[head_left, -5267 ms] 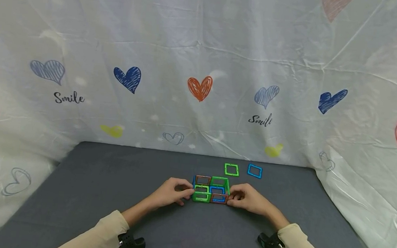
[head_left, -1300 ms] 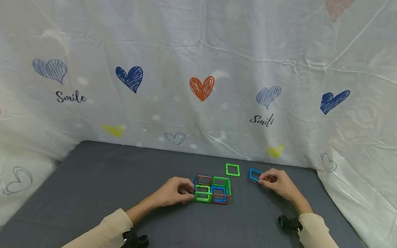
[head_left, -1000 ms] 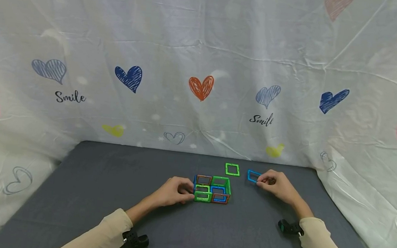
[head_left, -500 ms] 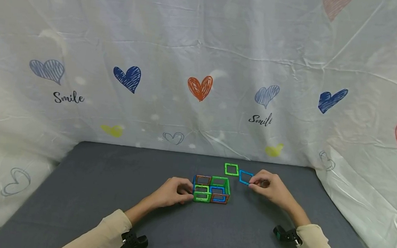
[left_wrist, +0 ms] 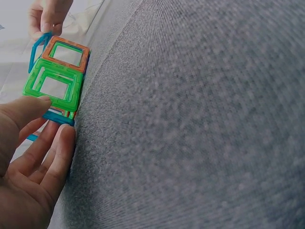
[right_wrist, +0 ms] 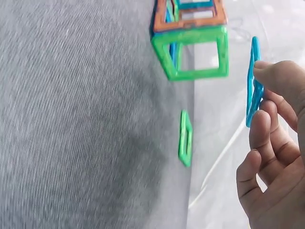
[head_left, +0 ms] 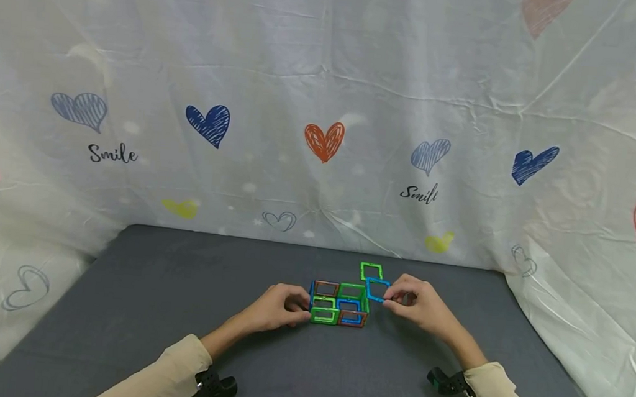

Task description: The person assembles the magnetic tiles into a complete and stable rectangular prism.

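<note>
A box of square magnetic tiles (head_left: 338, 298), two cells wide in green, blue and brown-orange frames, stands on the dark cloth. At its left end my left hand (head_left: 272, 308) steadies it: in the left wrist view the thumb lies on the green front tile (left_wrist: 72, 98) and the fingers reach the blue end tile (left_wrist: 59, 118). Thumb and fingers of my right hand (head_left: 416, 303) pinch a loose blue square tile (right_wrist: 256, 52), raised and tilted near the box's back right corner. Its open green end tile (right_wrist: 200, 75) faces the right hand.
Behind the box a single green square tile (head_left: 371, 265) lies flat, partly overlapped by the blue one in the head view. Grey cloth (head_left: 177, 281) covers the table, and a white curtain (head_left: 264, 94) with printed hearts hangs at its back edge.
My right hand has left the box's right side, picked up the blue tile from the back right and carried it left towards the box. The left hand has stayed at the left end.
</note>
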{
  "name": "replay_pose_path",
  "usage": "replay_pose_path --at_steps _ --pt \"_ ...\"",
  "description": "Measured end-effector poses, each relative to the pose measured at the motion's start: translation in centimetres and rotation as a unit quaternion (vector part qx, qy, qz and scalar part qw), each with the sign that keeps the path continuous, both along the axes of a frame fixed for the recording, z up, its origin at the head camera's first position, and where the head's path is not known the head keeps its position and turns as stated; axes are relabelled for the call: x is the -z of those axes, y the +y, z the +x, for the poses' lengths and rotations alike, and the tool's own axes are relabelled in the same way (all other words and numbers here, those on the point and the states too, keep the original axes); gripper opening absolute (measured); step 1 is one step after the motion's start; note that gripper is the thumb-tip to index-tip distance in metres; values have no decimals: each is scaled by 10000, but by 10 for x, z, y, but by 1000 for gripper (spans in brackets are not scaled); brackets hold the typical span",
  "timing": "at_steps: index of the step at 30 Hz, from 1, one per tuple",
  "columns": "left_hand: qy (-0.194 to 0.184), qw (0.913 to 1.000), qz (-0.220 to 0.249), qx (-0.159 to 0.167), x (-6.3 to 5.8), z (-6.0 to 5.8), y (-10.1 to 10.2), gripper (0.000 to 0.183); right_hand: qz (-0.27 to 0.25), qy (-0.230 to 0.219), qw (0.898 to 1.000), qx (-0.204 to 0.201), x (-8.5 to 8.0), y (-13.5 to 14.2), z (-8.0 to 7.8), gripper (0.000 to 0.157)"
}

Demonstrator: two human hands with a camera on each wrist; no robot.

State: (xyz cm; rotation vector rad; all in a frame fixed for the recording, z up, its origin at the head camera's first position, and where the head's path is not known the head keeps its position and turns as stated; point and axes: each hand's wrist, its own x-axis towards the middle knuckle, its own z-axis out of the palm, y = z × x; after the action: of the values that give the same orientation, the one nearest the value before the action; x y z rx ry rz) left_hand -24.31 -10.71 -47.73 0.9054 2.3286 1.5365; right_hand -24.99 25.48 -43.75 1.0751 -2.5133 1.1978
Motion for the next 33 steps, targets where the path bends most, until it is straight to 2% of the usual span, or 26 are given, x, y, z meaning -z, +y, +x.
replay_pose_path --at_steps 6,15,22,29,33 --pt "39 9999 -131 11 1 -1 -1 16 48 -9 9999 -164 -2 -13 2 7" --pt "142 9997 -210 16 2 -2 0 16 290 -243 9991 -172 -3 -29 3 8" --pt "197 9998 -80 22 -32 19 4 14 450 -325 9982 -237 -6 -37 4 9" --pt "165 9997 -190 -45 -6 5 3 15 562 -404 9971 -322 -7 -41 2 9" --pt "89 9998 -159 -15 1 0 1 16 565 -514 9965 -330 -7 -42 3 11"
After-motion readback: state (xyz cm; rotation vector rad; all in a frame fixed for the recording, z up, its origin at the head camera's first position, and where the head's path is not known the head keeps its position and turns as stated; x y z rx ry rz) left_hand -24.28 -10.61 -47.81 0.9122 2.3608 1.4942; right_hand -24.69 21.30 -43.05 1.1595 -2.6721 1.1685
